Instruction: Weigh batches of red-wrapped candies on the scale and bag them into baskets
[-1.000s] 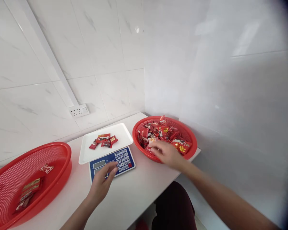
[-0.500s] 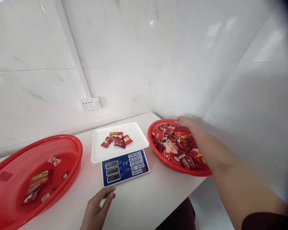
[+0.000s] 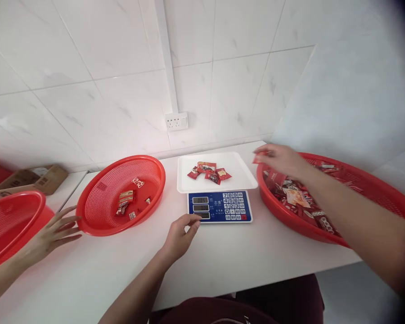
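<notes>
My right hand (image 3: 283, 158) is closed on a small red candy packet (image 3: 260, 157), held between the scale's tray and the right-hand basket. Several red wrapped candies (image 3: 212, 172) lie on the white weighing tray (image 3: 189, 181) of a digital scale. Just in front of the blue keypad panel (image 3: 219, 209), my left hand (image 3: 180, 236) has its thumb and forefinger apart with nothing between them. Below my right forearm, a red basket (image 3: 290, 227) holds many wrapped snacks (image 3: 295, 195), partly hidden by the arm.
Another person's hand (image 3: 59, 231) touches the rim of a red basket (image 3: 99, 231) with a few packets inside. A further red basket (image 3: 23, 240) and a cardboard box (image 3: 49, 182) stand at the far left. A tiled wall with a socket (image 3: 176, 121) backs the white table (image 3: 138, 256).
My right hand has come out of the right basket toward the tray, bringing a red candy packet. The view has swung left, and another person's hand now shows at the left basket.
</notes>
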Demonstrator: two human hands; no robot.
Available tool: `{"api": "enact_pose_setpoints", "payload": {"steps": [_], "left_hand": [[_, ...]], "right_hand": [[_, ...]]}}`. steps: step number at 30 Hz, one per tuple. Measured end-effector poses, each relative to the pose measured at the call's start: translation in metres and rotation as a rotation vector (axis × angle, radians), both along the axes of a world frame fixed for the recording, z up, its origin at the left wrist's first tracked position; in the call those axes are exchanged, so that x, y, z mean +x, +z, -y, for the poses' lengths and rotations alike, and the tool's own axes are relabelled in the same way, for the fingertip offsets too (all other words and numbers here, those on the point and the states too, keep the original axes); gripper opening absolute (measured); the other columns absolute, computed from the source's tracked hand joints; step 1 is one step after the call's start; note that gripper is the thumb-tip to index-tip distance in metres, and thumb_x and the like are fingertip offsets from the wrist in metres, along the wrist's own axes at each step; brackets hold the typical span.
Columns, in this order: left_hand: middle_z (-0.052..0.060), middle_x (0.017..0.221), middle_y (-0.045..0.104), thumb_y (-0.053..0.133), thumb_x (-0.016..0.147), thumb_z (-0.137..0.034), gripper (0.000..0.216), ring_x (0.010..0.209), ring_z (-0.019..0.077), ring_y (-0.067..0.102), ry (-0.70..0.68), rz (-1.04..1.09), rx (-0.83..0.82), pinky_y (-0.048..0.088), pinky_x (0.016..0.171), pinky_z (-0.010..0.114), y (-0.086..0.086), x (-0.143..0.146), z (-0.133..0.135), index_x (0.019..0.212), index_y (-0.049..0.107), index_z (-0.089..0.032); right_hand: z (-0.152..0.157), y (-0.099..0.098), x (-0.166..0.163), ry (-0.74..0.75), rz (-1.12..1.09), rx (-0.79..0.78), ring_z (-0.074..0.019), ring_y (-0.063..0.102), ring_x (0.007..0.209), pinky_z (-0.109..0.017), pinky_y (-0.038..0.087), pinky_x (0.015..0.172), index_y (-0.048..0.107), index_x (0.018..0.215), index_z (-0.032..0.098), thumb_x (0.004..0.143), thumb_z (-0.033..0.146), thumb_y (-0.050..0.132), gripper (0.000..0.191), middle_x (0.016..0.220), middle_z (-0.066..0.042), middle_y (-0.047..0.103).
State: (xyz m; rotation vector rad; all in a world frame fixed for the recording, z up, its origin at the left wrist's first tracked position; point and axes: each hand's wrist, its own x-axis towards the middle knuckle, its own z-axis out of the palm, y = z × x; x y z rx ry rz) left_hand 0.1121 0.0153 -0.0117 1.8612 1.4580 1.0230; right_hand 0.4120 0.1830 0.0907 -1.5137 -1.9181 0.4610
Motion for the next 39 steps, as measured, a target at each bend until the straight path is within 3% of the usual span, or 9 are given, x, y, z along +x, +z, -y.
{"api": "enact_pose_setpoints", "payload": {"steps": [4, 7, 11, 17, 21, 25, 28, 32, 39], "left_hand": [[0.003, 0.092, 0.066, 0.046, 0.085, -0.027, 0.019, 0.082, 0.0142, 0.060, -0.031, -0.029, 0.048, 0.049, 0.074, 0.027, 0.005, -0.006, 0.002, 0.096, 0.060, -0.021], [0.003, 0.093, 0.066, 0.045, 0.086, -0.027, 0.019, 0.083, 0.0144, 0.060, -0.034, -0.047, 0.049, 0.049, 0.074, 0.027, 0.004, -0.018, 0.011, 0.097, 0.060, -0.021], [0.004, 0.092, 0.066, 0.044, 0.087, -0.030, 0.021, 0.084, 0.0156, 0.061, 0.047, -0.066, 0.006, 0.050, 0.074, 0.028, -0.001, -0.039, 0.027, 0.098, 0.059, -0.022], [0.003, 0.094, 0.065, 0.044, 0.087, -0.032, 0.021, 0.086, 0.0162, 0.061, 0.130, -0.091, -0.033, 0.052, 0.073, 0.028, 0.000, -0.056, 0.038, 0.099, 0.060, -0.023], [0.003, 0.096, 0.065, 0.043, 0.087, -0.033, 0.023, 0.089, 0.0169, 0.061, 0.125, -0.109, -0.046, 0.053, 0.067, 0.026, 0.004, -0.059, 0.036, 0.101, 0.059, -0.024], [0.004, 0.105, 0.063, 0.042, 0.088, -0.035, 0.025, 0.094, 0.0192, 0.060, 0.112, -0.135, -0.119, 0.053, 0.066, 0.027, -0.001, -0.057, 0.030, 0.105, 0.058, -0.025], [0.006, 0.130, 0.048, 0.044, 0.087, -0.038, 0.040, 0.111, 0.0238, 0.052, 0.093, -0.133, -0.237, 0.051, 0.081, 0.035, -0.011, -0.049, 0.023, 0.126, 0.042, -0.029], [0.009, 0.147, 0.019, 0.045, 0.087, -0.041, 0.067, 0.131, 0.0259, 0.028, 0.044, 0.011, -0.356, 0.038, 0.099, 0.042, -0.025, -0.033, 0.012, 0.141, 0.006, -0.029], [0.012, 0.146, 0.020, 0.046, 0.087, -0.033, 0.068, 0.133, 0.0227, 0.021, 0.026, 0.174, -0.386, 0.030, 0.105, 0.043, -0.032, -0.007, -0.005, 0.140, 0.004, -0.027]], "right_hand": [[0.001, -0.024, -0.085, 0.317, -0.048, -0.018, -0.0153, 0.059, 0.089, -0.030, 0.045, 0.082, 0.062, 0.098, 0.017, 0.079, 0.022, 0.055, 0.021, 0.104, -0.004, 0.064], [-0.008, -0.039, -0.118, 0.326, -0.019, -0.057, -0.0174, 0.059, 0.094, -0.033, 0.046, 0.083, 0.059, 0.105, 0.017, 0.081, 0.022, 0.052, 0.026, 0.109, -0.006, 0.062], [-0.016, -0.049, -0.133, 0.294, 0.151, 0.064, -0.0215, 0.052, 0.106, -0.038, 0.041, 0.090, 0.058, 0.111, 0.018, 0.081, 0.022, 0.051, 0.031, 0.115, -0.008, 0.058], [0.002, -0.056, -0.119, 0.289, 0.264, 0.074, -0.0283, 0.040, 0.119, -0.051, 0.035, 0.094, 0.048, 0.124, 0.029, 0.084, 0.031, 0.047, 0.040, 0.123, -0.006, 0.051], [0.049, -0.059, -0.090, 0.124, 0.091, 0.151, -0.0268, 0.034, 0.125, -0.049, 0.030, 0.102, 0.045, 0.127, 0.027, 0.087, 0.037, 0.043, 0.041, 0.130, -0.005, 0.046], [0.103, -0.081, -0.063, -0.005, -0.093, 0.186, -0.0243, 0.047, 0.115, -0.041, 0.041, 0.095, 0.050, 0.120, 0.026, 0.086, 0.040, 0.044, 0.037, 0.124, -0.006, 0.051], [0.130, -0.112, -0.048, -0.036, -0.105, 0.115, -0.0259, 0.047, 0.115, -0.043, 0.041, 0.096, 0.051, 0.120, 0.024, 0.084, 0.043, 0.045, 0.041, 0.123, -0.009, 0.051], [0.140, -0.153, -0.035, -0.156, -0.188, -0.071, -0.0287, 0.038, 0.124, -0.049, 0.034, 0.101, 0.033, 0.135, 0.024, 0.083, 0.048, 0.045, 0.058, 0.139, -0.009, 0.036], [0.126, -0.169, -0.037, -0.089, -0.563, -0.352, -0.0237, 0.028, 0.129, -0.043, 0.030, 0.103, 0.021, 0.140, 0.029, 0.084, 0.050, 0.045, 0.064, 0.144, -0.004, 0.028]]}}
